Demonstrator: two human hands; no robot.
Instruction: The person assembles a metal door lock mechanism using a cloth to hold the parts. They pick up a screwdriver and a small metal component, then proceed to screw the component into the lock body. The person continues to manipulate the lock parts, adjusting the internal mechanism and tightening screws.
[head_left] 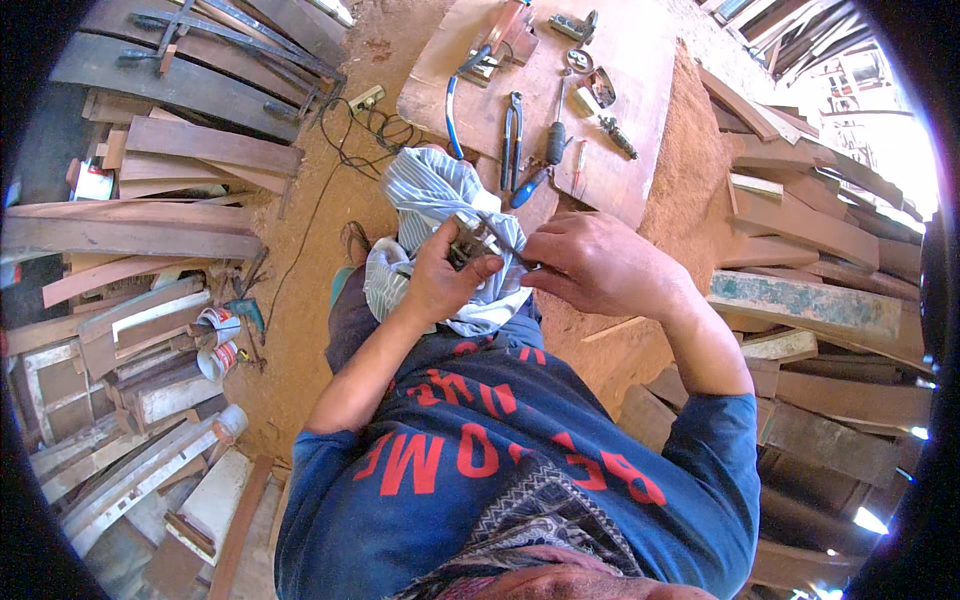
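Head: metal part point(474, 239) between both hands point(585, 255)

You wear the left camera of a head-mounted pair — it looks steeply down past your shirt point(520, 440) at your hands point(595, 258), fairly near — and its wide fisheye takes in the board point(635, 105) farther ahead and wood point(800, 225) at both sides.

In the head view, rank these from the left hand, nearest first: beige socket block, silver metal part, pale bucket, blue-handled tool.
From the left hand:
1. Silver metal part: in its grip.
2. Blue-handled tool: ahead, to the right.
3. Beige socket block: farther ahead, to the left.
4. Pale bucket: far left, nearer the picture's bottom.
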